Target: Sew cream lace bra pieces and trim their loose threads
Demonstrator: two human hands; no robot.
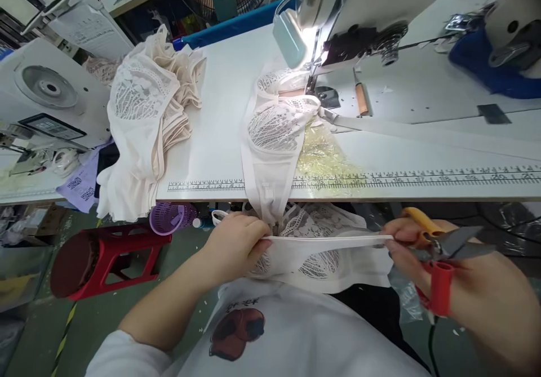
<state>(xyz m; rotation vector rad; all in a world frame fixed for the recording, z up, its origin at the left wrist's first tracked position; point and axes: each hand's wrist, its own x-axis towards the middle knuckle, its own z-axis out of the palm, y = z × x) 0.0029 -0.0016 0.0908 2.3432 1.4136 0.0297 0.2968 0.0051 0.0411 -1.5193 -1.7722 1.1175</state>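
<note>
A white strap [329,243] is stretched level between my two hands, just below the table's front edge. My left hand [240,244] pinches its left end, thumb and fingers closed. At its right end, my right hand [416,253] pinches the strap while also carrying orange-handled scissors [454,244], whose blades point right. A white lace bra piece [274,129] hangs from under the sewing machine needle over the table edge towards my left hand. More white lace fabric [321,264] lies on my lap beneath the strap.
A stack of white lace pieces [139,101] overhangs the table's left front. The sewing machine [313,27] is lit above a ruler strip [414,180]. A small wooden-handled tool [361,98] lies right of the needle. Lower left are a purple basket [167,219] and a red stool [110,261].
</note>
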